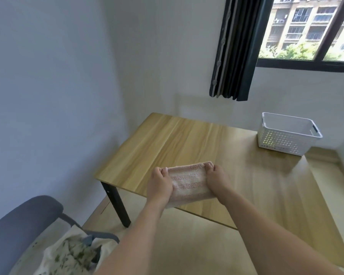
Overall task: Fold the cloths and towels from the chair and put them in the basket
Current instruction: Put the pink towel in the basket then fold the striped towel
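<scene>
Table (187, 139): a wooden top is being used as the folding surface, so the towel is held low over its near edge; the right end is cut off by the frame.
Chair (18, 225): parked just left of the table, within easy reach; only part of the padded back and an arm is shown.
Cloths on chair (72, 253): a pale, leaf-printed heap is left waiting on the seat; how many pieces are in it cannot be told, as a forearm crosses in front.
Basket (286, 135): a white perforated tub is set at the table's far right corner, well apart from the hands; its floor is hidden by the walls, so any contents cannot be made out.
Pink towel (189, 181): already folded down small and held taut over the table's near edge, lower hem hidden behind the left wrist.
Left hand (160, 184): the towel's left upper corner is pinched, fingers curled over it.
Right hand (216, 178): the right corner is gripped likewise, seemingly to keep the fold square.
</scene>
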`<action>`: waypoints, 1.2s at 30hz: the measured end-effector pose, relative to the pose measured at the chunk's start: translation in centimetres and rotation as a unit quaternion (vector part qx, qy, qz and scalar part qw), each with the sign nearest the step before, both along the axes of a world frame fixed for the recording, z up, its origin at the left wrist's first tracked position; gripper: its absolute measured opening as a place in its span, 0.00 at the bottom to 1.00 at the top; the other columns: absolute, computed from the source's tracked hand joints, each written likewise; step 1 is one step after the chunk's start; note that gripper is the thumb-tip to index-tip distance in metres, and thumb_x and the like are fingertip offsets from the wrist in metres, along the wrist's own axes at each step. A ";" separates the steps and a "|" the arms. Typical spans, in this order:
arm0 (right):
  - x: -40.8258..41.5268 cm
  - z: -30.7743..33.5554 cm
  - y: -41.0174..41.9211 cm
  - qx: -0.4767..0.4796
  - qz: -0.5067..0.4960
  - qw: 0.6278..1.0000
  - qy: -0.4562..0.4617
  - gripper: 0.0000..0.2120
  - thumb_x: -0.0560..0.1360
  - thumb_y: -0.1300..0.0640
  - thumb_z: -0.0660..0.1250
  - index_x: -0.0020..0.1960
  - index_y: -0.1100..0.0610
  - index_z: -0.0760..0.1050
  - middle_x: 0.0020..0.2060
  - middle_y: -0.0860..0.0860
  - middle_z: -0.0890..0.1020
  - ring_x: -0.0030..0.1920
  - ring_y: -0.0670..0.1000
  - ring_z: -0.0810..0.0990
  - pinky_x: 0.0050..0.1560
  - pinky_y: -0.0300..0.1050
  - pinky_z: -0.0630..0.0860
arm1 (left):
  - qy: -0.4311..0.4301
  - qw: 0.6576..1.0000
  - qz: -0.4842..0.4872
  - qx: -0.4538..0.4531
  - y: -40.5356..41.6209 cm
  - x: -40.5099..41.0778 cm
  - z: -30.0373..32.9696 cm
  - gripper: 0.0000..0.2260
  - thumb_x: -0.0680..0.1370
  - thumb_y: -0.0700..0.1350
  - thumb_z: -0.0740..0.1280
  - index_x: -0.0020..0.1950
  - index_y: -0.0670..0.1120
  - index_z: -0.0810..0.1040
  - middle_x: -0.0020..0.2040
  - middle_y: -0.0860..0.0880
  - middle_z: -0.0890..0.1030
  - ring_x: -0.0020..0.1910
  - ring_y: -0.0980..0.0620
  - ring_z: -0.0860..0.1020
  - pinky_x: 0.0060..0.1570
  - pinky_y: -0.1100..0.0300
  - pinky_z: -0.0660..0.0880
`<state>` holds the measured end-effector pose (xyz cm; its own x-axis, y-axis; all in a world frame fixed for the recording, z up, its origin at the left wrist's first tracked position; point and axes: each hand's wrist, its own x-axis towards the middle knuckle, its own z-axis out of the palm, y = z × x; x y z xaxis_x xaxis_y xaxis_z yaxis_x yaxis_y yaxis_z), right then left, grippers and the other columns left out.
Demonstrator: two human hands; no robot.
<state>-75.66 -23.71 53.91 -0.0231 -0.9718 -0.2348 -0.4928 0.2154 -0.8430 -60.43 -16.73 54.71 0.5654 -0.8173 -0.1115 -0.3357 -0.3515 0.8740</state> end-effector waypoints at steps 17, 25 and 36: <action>-22.2 0.4 -10.0 -0.028 -0.035 0.998 -0.045 0.17 0.82 0.48 0.53 0.56 0.59 0.73 0.49 0.53 0.77 0.49 0.53 0.74 0.48 0.45 0.68 | 0.058 0.998 -0.029 0.015 -10.3 -22.9 -0.5 0.12 0.83 0.53 0.51 0.52 0.47 0.67 0.44 0.50 0.76 0.42 0.49 0.75 0.42 0.53 0.70; -31.9 1.7 -15.8 -0.053 0.061 0.997 0.004 0.17 0.81 0.46 0.52 0.54 0.56 0.73 0.48 0.51 0.78 0.49 0.52 0.75 0.48 0.47 0.69 | -0.005 0.997 0.070 0.008 -14.7 -33.8 0.7 0.12 0.83 0.51 0.51 0.51 0.45 0.67 0.45 0.47 0.77 0.44 0.43 0.75 0.40 0.54 0.66; -41.3 0.4 -22.7 -0.063 0.089 0.994 -0.004 0.17 0.81 0.46 0.52 0.55 0.55 0.74 0.50 0.50 0.78 0.50 0.51 0.75 0.50 0.47 0.69 | 0.002 0.997 0.083 -0.008 -21.0 -42.8 -0.5 0.11 0.82 0.52 0.53 0.48 0.46 0.69 0.40 0.49 0.77 0.39 0.48 0.77 0.38 0.53 0.69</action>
